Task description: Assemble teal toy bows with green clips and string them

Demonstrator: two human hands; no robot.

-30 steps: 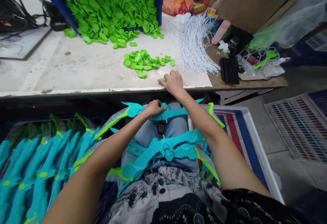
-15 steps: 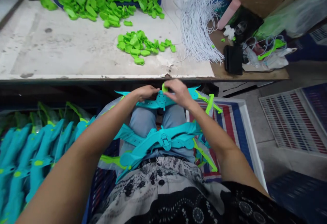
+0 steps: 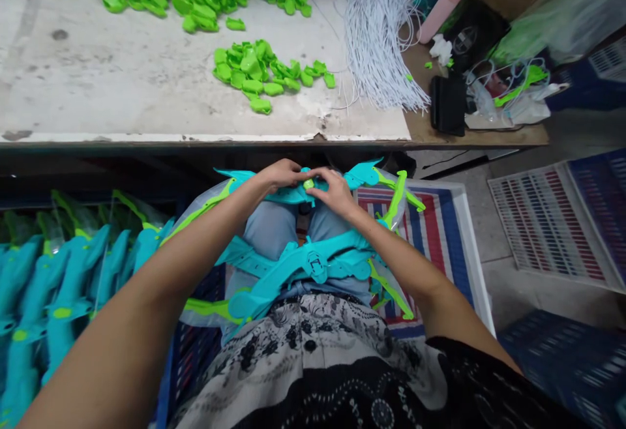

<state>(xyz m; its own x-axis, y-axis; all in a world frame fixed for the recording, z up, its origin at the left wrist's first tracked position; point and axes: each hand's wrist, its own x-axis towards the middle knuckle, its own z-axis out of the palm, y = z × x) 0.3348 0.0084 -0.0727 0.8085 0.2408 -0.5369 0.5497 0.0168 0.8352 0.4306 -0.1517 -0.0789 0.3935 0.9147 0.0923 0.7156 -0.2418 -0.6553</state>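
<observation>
Across my knees lies a turquoise plastic frame (image 3: 364, 175) with bright green arms and clear film at its ends. My left hand (image 3: 282, 176) is closed on this frame just left of its middle. My right hand (image 3: 333, 189) pinches a small green plastic cap (image 3: 308, 184) against the frame's centre, with the fingertips of both hands close together there. Fingers partly cover the joint, so I cannot tell whether the cap is seated. A second turquoise frame (image 3: 288, 271) rests on my lap nearer my body, with its centre uncovered.
Loose green caps (image 3: 252, 67) lie on the white worktable (image 3: 122, 100) ahead, before a blue bin of more. White cords (image 3: 376, 44) lie at right. Several turquoise frames (image 3: 73, 279) stand in a crate at left. A white crate rim (image 3: 476, 240) is beside my right leg.
My right hand has brought the green cap down and slightly left onto the frame's centre. My left hand has shifted slightly right. The view has tilted down a little.
</observation>
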